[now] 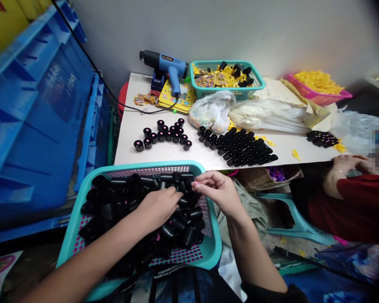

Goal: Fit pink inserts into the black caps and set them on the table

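Observation:
A turquoise basket [215, 252] in front of me holds many black plastic cylinders [168, 229], some lying on their sides. My left hand [159, 206] is over the basket with its fingers curled down among the cylinders; the fingertips are partly hidden and I cannot make out what they hold. At the basket's right rim, my right hand [219, 191] pinches a small pink piece [194, 183] between thumb and forefinger, close to the black cylinders. On the table, upright black cylinders with pink dots [168, 135] stand in a loose group.
A dense cluster of black cylinders [244, 147] lies farther right. Behind are a blue heat gun [173, 69], a turquoise basket of yellow pieces [194, 90], plastic bags [211, 113] and a pink basket [330, 99]. Blue crates [47, 126] stand left; another person's arm [333, 181] is at right.

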A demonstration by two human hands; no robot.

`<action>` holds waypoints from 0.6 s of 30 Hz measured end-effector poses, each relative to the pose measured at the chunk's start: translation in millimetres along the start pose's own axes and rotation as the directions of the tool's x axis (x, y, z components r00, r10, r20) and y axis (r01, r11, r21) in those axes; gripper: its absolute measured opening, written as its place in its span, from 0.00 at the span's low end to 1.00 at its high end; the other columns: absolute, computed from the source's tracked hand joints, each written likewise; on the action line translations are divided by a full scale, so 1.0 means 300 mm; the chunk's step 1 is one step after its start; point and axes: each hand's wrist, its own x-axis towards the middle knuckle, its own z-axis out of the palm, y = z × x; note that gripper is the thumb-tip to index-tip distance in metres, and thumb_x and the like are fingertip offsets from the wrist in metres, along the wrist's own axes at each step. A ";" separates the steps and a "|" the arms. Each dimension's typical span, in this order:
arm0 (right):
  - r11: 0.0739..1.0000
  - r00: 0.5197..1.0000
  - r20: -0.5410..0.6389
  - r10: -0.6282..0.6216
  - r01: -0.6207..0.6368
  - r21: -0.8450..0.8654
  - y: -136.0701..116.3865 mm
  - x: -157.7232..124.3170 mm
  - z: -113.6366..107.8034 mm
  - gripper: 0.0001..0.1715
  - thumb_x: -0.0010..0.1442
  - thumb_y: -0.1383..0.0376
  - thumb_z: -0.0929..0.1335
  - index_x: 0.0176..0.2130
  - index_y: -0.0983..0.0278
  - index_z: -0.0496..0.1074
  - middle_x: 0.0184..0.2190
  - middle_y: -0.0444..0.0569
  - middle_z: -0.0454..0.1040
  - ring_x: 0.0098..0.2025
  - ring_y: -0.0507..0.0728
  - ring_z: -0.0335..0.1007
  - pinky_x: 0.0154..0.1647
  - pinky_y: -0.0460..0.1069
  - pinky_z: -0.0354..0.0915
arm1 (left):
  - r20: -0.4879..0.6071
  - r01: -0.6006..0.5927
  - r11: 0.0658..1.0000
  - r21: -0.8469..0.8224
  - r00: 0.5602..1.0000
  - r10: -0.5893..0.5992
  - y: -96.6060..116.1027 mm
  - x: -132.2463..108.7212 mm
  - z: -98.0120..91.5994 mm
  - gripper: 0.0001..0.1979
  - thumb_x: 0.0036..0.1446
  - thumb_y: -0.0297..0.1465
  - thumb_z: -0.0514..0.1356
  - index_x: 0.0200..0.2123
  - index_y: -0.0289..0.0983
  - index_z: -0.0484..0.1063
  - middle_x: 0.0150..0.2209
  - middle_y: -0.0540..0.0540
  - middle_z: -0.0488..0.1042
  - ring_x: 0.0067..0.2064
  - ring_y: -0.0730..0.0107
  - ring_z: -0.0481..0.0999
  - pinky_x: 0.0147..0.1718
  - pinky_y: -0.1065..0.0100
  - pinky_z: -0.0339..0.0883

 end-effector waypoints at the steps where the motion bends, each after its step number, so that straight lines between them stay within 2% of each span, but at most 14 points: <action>1: 0.999 1.000 0.002 0.029 -0.030 0.012 0.006 -0.007 -0.002 0.14 0.47 0.62 0.73 0.34 0.65 0.72 0.31 0.48 0.77 0.32 0.52 0.74 0.35 0.48 0.68 | 0.045 -0.028 0.997 0.073 0.999 0.025 -0.002 0.008 -0.005 0.12 0.52 0.29 0.56 0.41 0.40 0.73 0.36 0.44 0.73 0.36 0.62 0.74 0.33 0.66 0.66; 3: 0.998 0.998 0.005 0.067 -0.067 0.012 0.011 -0.019 -0.003 0.12 0.48 0.61 0.73 0.33 0.65 0.74 0.30 0.48 0.78 0.32 0.53 0.74 0.35 0.48 0.68 | 0.088 -0.067 0.983 0.168 0.995 0.053 -0.008 0.014 -0.015 0.11 0.52 0.30 0.57 0.40 0.39 0.72 0.36 0.44 0.73 0.36 0.63 0.74 0.32 0.67 0.65; 5: 0.997 0.996 0.029 0.081 -0.081 -0.016 0.014 -0.029 0.001 0.11 0.49 0.61 0.73 0.32 0.65 0.74 0.29 0.47 0.77 0.31 0.52 0.72 0.35 0.48 0.67 | 0.068 -0.079 0.983 0.166 0.995 0.069 -0.013 0.002 -0.024 0.12 0.53 0.33 0.56 0.41 0.40 0.70 0.36 0.45 0.73 0.34 0.64 0.74 0.32 0.67 0.66; 9: 0.998 0.988 0.147 0.038 -0.029 -0.059 0.022 -0.044 0.028 0.06 0.49 0.64 0.73 0.30 0.64 0.76 0.37 0.48 0.73 0.41 0.52 0.69 0.45 0.49 0.64 | -0.124 -0.073 0.997 0.037 0.989 0.077 -0.017 -0.056 -0.026 0.13 0.52 0.33 0.55 0.42 0.38 0.67 0.35 0.47 0.71 0.31 0.69 0.72 0.30 0.69 0.66; 12: 0.993 0.974 0.206 0.095 -0.106 0.046 0.031 -0.048 0.057 0.06 0.47 0.65 0.73 0.30 0.64 0.76 0.42 0.48 0.71 0.43 0.53 0.68 0.47 0.48 0.63 | -0.244 -0.112 0.993 0.044 0.962 0.120 -0.012 -0.086 -0.023 0.13 0.49 0.31 0.56 0.40 0.37 0.66 0.32 0.48 0.68 0.29 0.70 0.70 0.27 0.69 0.66; 15: 0.955 0.954 0.243 0.178 -0.227 0.189 0.036 -0.053 0.081 0.07 0.47 0.65 0.74 0.29 0.65 0.75 0.40 0.47 0.72 0.39 0.51 0.69 0.42 0.47 0.65 | -0.302 -0.153 0.986 0.069 0.939 0.167 -0.005 -0.095 -0.022 0.12 0.48 0.30 0.56 0.38 0.36 0.66 0.30 0.48 0.67 0.28 0.71 0.69 0.25 0.70 0.65; 18: 0.922 0.947 0.251 0.199 -0.268 0.281 0.039 -0.059 0.098 0.08 0.47 0.66 0.74 0.28 0.66 0.73 0.38 0.46 0.73 0.36 0.49 0.69 0.38 0.45 0.65 | -0.369 -0.193 0.978 0.073 0.906 0.206 -0.004 -0.098 -0.019 0.12 0.48 0.29 0.56 0.39 0.36 0.65 0.29 0.48 0.66 0.27 0.72 0.68 0.23 0.72 0.65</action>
